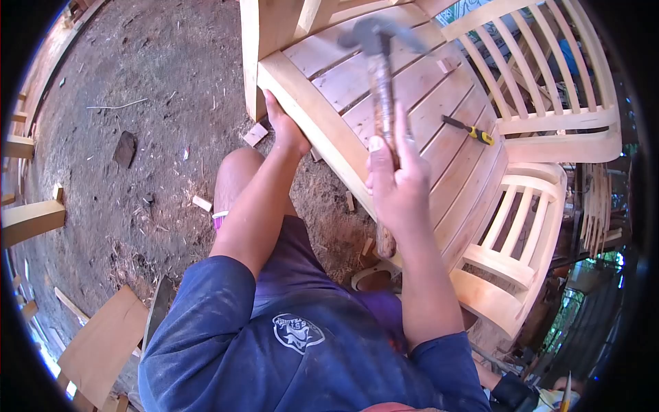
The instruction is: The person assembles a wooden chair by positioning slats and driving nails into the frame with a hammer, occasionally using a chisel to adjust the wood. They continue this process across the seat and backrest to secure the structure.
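My right hand (398, 175) is wrapped round the worn handle of a claw hammer (382, 89), raised over the slatted wooden seat (405, 103); the hammer's head is blurred. With my left hand (283, 123) I press against the underside of the seat's light wooden front rail (322, 117), near a thick post (252, 62). Its fingers are partly hidden behind the rail, so their grip does not show fully. On the slats lie a yellow and black screwdriver (470, 130) and a small wood block (447, 64).
Slatted backrests (542, 62) rise along the right side. On the dirt floor (171, 82) are a wood block (255, 134), a stone (124, 150) and wood scraps. A curved board (103, 343) stands at lower left. Part of another person's arm (487, 376) shows at lower right.
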